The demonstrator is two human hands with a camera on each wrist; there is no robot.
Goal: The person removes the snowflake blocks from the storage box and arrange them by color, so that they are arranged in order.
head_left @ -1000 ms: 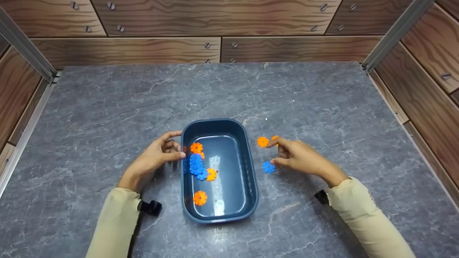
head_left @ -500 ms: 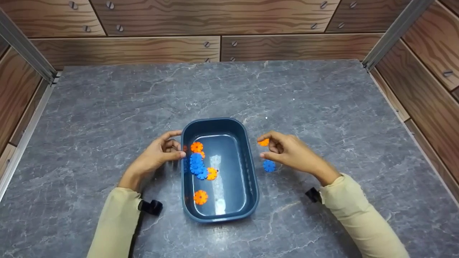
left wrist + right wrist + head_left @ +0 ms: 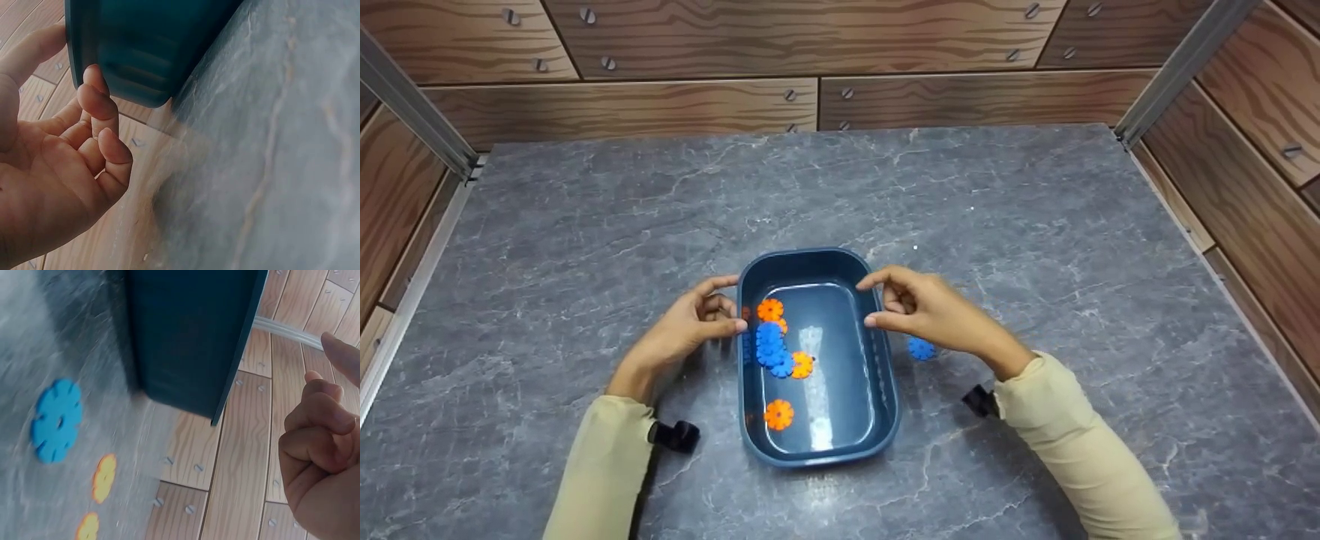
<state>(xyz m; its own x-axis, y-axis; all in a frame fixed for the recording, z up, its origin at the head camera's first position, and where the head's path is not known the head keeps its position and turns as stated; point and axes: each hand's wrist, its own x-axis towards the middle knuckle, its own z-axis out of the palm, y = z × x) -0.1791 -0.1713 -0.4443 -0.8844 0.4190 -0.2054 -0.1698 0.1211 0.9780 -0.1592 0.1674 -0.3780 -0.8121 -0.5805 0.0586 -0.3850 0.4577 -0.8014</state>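
A dark blue plastic tub (image 3: 840,397) stands between my hands, with blue flower-shaped discs (image 3: 770,345) and orange flower-shaped discs (image 3: 779,414) lying along its left side. My left hand (image 3: 682,319) holds the tub's left rim, thumb over the edge and fingers against the outer wall (image 3: 132,62). Above the right rim hovers my right hand (image 3: 941,311), thumb and index finger spread apart with nothing between them, the other fingers curled in. Under it on the table, a blue disc (image 3: 57,421) and two orange discs (image 3: 104,478) show in the right wrist view; the head view hides these orange ones.
The grey marbled table (image 3: 660,202) extends around the tub. Wood-patterned panels (image 3: 697,45) wall the back and sides, with metal strips (image 3: 1185,67) at the corners. A black wrist device (image 3: 679,435) sits under the left sleeve, another (image 3: 981,401) by the right.
My right hand has moved left from the loose discs to over the tub's right rim, leaving the discs on the table. The left hand and the tub have stayed put.
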